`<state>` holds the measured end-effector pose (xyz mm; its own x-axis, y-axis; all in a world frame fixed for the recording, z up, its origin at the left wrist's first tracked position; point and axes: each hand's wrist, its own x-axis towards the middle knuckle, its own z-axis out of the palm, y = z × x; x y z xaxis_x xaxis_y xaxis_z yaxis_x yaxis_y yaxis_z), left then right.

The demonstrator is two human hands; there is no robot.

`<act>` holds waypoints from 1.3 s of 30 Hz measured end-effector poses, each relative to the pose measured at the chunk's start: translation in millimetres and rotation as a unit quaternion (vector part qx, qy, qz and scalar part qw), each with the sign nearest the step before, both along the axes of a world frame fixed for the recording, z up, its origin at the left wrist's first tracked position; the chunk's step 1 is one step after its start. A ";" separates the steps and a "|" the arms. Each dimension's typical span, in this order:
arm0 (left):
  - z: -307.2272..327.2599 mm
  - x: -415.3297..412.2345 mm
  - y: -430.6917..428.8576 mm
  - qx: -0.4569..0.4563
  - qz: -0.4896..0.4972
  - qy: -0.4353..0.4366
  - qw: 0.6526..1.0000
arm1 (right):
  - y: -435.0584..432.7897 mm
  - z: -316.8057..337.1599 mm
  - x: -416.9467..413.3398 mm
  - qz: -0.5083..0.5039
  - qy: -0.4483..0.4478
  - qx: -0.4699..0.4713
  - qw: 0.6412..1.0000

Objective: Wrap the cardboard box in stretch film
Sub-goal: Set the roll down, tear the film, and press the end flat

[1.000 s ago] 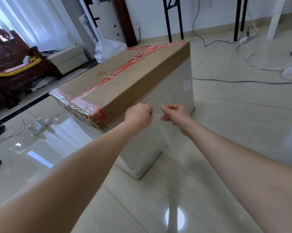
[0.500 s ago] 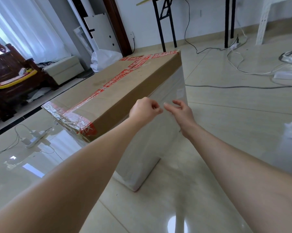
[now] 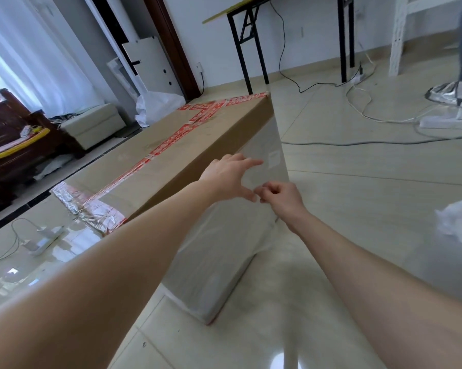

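A long cardboard box (image 3: 171, 155) with red tape along its top stands on the shiny tiled floor. Clear stretch film (image 3: 224, 249) covers its near side up to a bare brown band under the top edge, and crinkled film wraps the near left corner. My left hand (image 3: 231, 174) lies with fingers spread and straight, pressing the film flat against the box side. Just to its right, my right hand (image 3: 280, 195) has its fingers curled and pinches the loose film edge near the box's right end.
Cables (image 3: 384, 139) and a power strip (image 3: 448, 121) lie on the floor to the right, by another person's foot (image 3: 448, 93). A white crumpled mass (image 3: 458, 225) sits at the right edge. A second power strip (image 3: 43, 241) lies left. A folding table (image 3: 251, 49) stands behind.
My left hand has gone from a curled pinch to spread fingers flat on the film. The right hand keeps pinching and has dropped slightly lower. The view has shifted closer to the box.
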<state>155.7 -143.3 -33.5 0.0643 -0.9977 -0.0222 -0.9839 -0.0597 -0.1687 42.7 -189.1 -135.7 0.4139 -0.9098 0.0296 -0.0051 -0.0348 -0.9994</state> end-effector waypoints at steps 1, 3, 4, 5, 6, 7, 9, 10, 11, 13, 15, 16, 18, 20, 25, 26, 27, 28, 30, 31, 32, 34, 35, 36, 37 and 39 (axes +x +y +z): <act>-1.8 -0.8 -3.3 0.012 -0.003 -0.031 0.999 | -1.4 -1.3 1.4 0.000 0.000 -0.003 1.000; -4.8 0.5 -10.5 0.002 -0.013 -0.087 0.996 | -4.5 -4.8 3.0 -0.012 -0.004 -0.004 1.000; -5.7 2.9 -13.9 -0.011 -0.014 -0.097 0.995 | -5.9 -8.3 3.1 -0.018 0.000 -0.004 1.000; -6.3 6.2 -17.6 -0.022 -0.011 -0.098 0.995 | -7.4 -12.8 3.5 -0.018 0.009 -0.003 1.000; -6.0 9.8 -20.4 -0.027 -0.007 -0.097 0.995 | -9.2 -17.8 4.0 -0.009 0.017 0.000 1.000; -5.0 12.9 -22.7 -0.030 -0.005 -0.098 0.995 | -10.7 -22.7 4.5 0.002 0.023 0.007 1.000; -3.1 19.3 -27.1 -0.029 -0.008 -0.108 0.994 | -13.1 -33.8 7.3 0.023 0.025 0.030 0.999; -2.5 21.2 -29.7 -0.025 -0.014 -0.116 0.993 | -13.5 -39.2 9.8 0.025 0.032 0.040 0.998; -1.9 22.0 -32.3 -0.018 -0.020 -0.125 0.992 | -13.4 -44.4 12.3 0.020 0.047 0.043 0.998; 2.1 23.0 -37.9 -0.001 -0.032 -0.140 0.990 | -12.2 -52.4 16.5 0.002 0.081 0.046 0.996; 8.0 23.7 -42.3 0.022 -0.033 -0.149 0.988 | -12.4 -56.0 18.6 -0.008 0.109 0.050 0.993; 11.5 22.9 -43.7 0.036 -0.034 -0.157 0.986 | -13.6 -55.2 18.7 -0.010 0.120 0.054 0.991; 18.6 17.7 -45.9 0.073 -0.041 -0.176 0.981 | -15.6 -48.3 16.8 -0.006 0.129 0.064 0.990; 23.5 11.2 -47.4 0.110 -0.044 -0.189 0.975 | -15.3 -39.8 13.8 0.004 0.140 0.070 0.988; 22.2 11.5 -61.5 0.157 -0.071 -0.224 0.959 | -19.8 -40.6 9.0 -0.018 0.159 0.094 0.983; 20.2 14.7 -63.7 0.156 -0.074 -0.222 0.959 | -21.8 -42.9 9.0 -0.020 0.157 0.098 0.982; 18.1 18.3 -65.4 0.158 -0.077 -0.221 0.959 | -24.0 -46.1 9.5 -0.026 0.149 0.099 0.983; 16.1 22.5 -67.6 0.159 -0.084 -0.221 0.959 | -26.0 -48.7 9.5 -0.038 0.141 0.101 0.984; 11.5 29.9 -72.8 0.162 -0.106 -0.228 0.954 | -30.0 -50.4 7.6 -0.050 0.147 0.094 0.983; 9.8 32.0 -73.9 0.168 -0.116 -0.231 0.951 | -31.3 -51.2 7.3 -0.051 0.156 0.088 0.983; 8.2 34.0 -75.5 0.171 -0.129 -0.236 0.948 | -32.1 -53.6 7.8 -0.054 0.161 0.086 0.982; 5.2 36.0 -81.1 0.175 -0.157 -0.256 0.938 | -31.9 -59.8 9.7 -0.070 0.160 0.086 0.981; 3.6 37.2 -83.7 0.175 -0.171 -0.270 0.931 | -31.3 -63.2 11.5 -0.075 0.156 0.081 0.982; 2.7 37.5 -86.0 0.172 -0.189 -0.282 0.925 | -30.4 -66.7 13.1 -0.078 0.149 0.075 0.983; 1.4 38.2 -88.4 0.170 -0.207 -0.293 0.918 | -29.4 -71.0 14.8 -0.082 0.139 0.071 0.984; -0.5 38.7 -92.2 0.170 -0.226 -0.303 0.910 | -28.3 -76.6 16.4 -0.083 0.122 0.062 0.987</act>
<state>194.4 -235.5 -34.0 -0.2483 -0.8669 -0.4322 -0.6141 0.4859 -0.6219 59.1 -217.4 -212.3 0.2395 -0.9562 -0.1683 -0.2424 0.1090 -0.9640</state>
